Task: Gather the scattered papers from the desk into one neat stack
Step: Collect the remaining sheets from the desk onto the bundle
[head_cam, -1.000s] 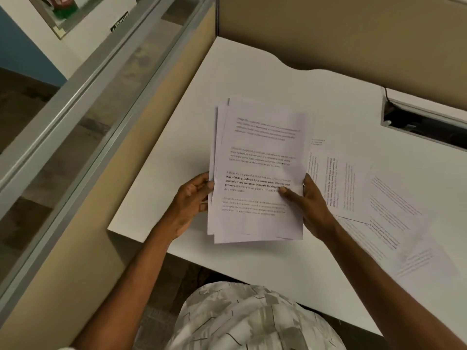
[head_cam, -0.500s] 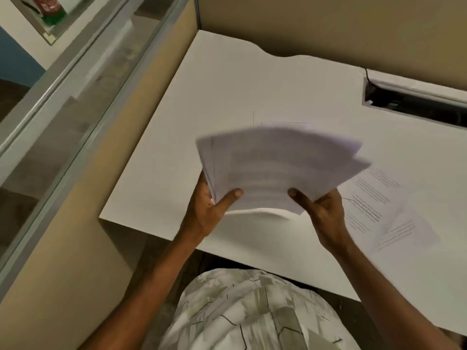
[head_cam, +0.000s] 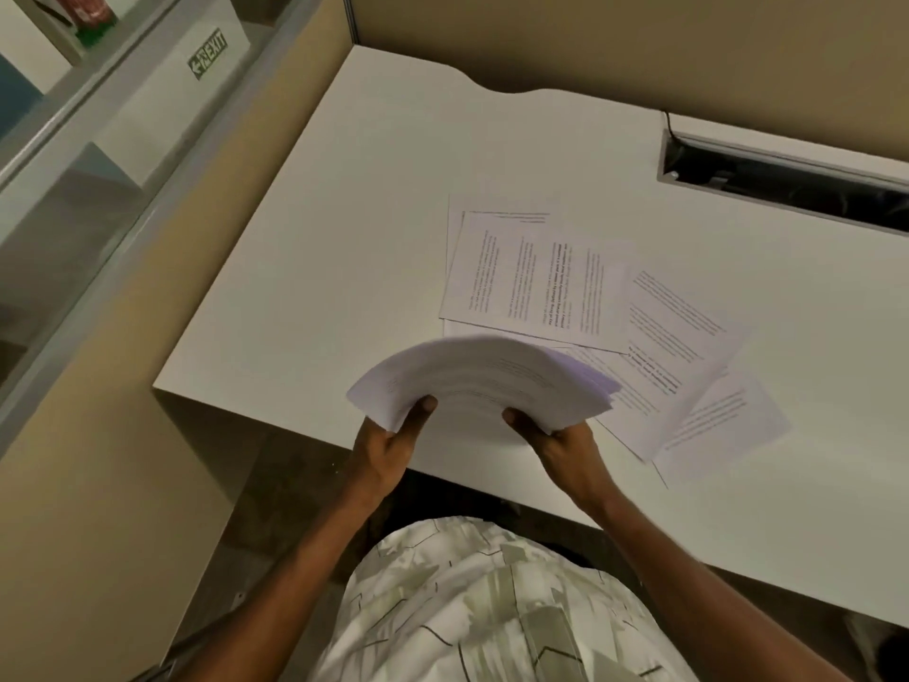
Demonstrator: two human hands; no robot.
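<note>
Gripping the paper stack (head_cam: 484,381), left hand (head_cam: 381,447) and right hand (head_cam: 565,447) pinch its near edge.

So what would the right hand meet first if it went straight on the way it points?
Probably the loose sheets on the desk, beyond the stack the right hand holds; its height above them is unclear.

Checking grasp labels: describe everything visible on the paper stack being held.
The paper stack is a thick sheaf of white printed sheets, text too blurred to read. It bows upward in an arch, its edges fanned and uneven at the right end, not yet squared. It is lifted over the near edge of the white desk, in front of loose sheets lying flat. The left hand pinches its near-left edge and the right hand its near-right edge, thumbs on top.
</note>
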